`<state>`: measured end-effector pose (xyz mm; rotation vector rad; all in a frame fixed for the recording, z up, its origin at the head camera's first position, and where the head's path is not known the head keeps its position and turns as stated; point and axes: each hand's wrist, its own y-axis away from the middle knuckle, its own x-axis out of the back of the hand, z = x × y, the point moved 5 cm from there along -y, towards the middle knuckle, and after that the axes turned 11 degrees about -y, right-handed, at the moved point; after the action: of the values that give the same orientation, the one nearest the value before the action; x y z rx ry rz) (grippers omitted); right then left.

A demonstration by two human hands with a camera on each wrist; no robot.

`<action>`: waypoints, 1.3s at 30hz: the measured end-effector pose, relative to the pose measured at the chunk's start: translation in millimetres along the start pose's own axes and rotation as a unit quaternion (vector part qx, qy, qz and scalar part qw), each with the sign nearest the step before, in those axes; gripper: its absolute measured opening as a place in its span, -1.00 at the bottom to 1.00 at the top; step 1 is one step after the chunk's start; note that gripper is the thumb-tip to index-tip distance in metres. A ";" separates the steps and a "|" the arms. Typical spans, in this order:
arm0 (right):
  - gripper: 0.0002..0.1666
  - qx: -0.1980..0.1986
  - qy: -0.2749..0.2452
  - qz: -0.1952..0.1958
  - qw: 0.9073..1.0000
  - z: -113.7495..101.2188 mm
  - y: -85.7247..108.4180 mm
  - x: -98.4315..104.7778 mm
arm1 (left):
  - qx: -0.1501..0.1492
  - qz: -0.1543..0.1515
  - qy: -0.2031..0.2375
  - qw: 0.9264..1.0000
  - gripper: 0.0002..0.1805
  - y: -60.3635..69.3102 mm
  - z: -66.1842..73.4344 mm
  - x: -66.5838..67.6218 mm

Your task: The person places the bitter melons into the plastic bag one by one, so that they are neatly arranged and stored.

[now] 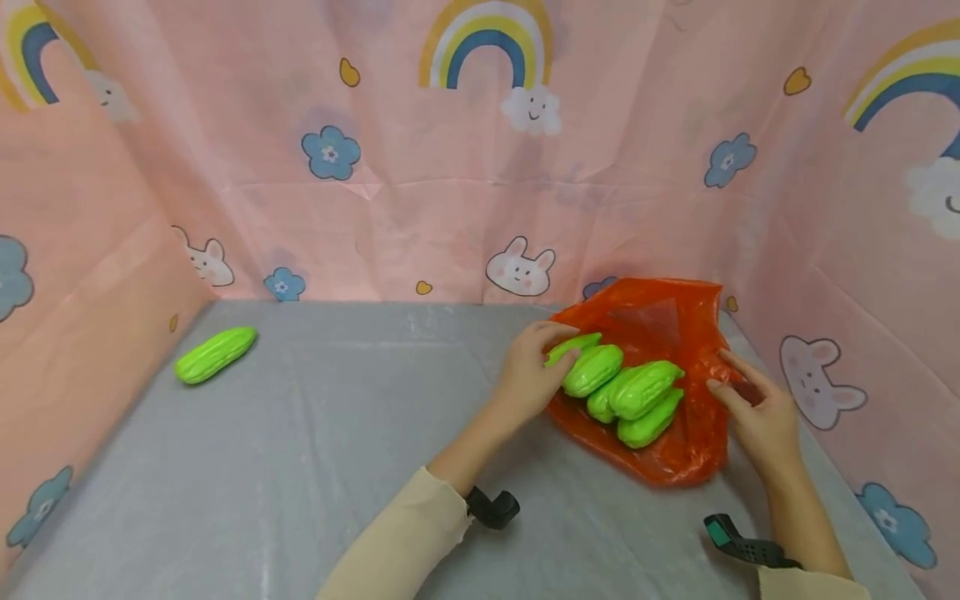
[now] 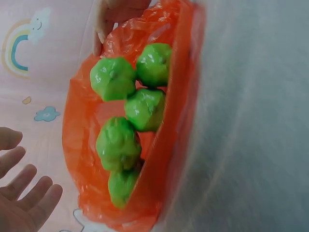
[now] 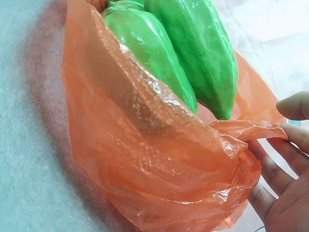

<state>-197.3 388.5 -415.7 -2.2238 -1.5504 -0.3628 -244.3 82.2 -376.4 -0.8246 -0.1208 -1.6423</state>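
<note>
An orange-red plastic bag [image 1: 675,458] lies spread on the right side of the table, its mouth wide. Several shiny bright green bitter melons [image 1: 641,390] with ridged skins are heaped in it. At the bag's left edge is my left hand [image 1: 528,367], beside the leftmost melon; the left wrist view shows its fingers [image 2: 41,203] spread, apart from the bag. My right hand [image 1: 765,417] holds the bag's right edge. In the right wrist view a gathered strip of plastic lies over its fingers [image 3: 275,176], with the thumb [image 3: 294,105] raised above.
Another green bitter melon [image 1: 216,355] lies alone at the table's far left. Grey sheeting covers the tabletop [image 1: 337,467]. Pink printed cloth [image 1: 420,217] stands as walls behind and at both sides; the right wall is close to my right hand.
</note>
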 end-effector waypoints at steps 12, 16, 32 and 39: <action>-0.37 0.002 0.003 0.005 1.000 1.0 -0.8 -0.1 | 0.034 0.014 0.015 0.999 -0.67 18.2 -29.5 37.4; -0.39 0.027 -0.010 0.010 1.000 -0.6 -0.3 -0.6 | 0.046 0.034 0.013 0.998 -0.68 20.8 -37.6 52.5; -0.40 0.051 -0.030 0.004 0.998 -0.9 0.1 -4.6 | 0.064 0.074 -0.015 0.995 -0.69 31.4 -66.5 95.7; -0.41 0.059 -0.033 0.011 0.998 -0.9 0.6 -3.7 | 0.075 0.084 -0.030 0.993 -0.68 38.9 -81.3 112.8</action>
<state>-198.0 384.8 -416.6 -2.1802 -1.5392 -0.1878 -247.0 -61.8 -386.3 -0.7487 -0.2096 -1.4334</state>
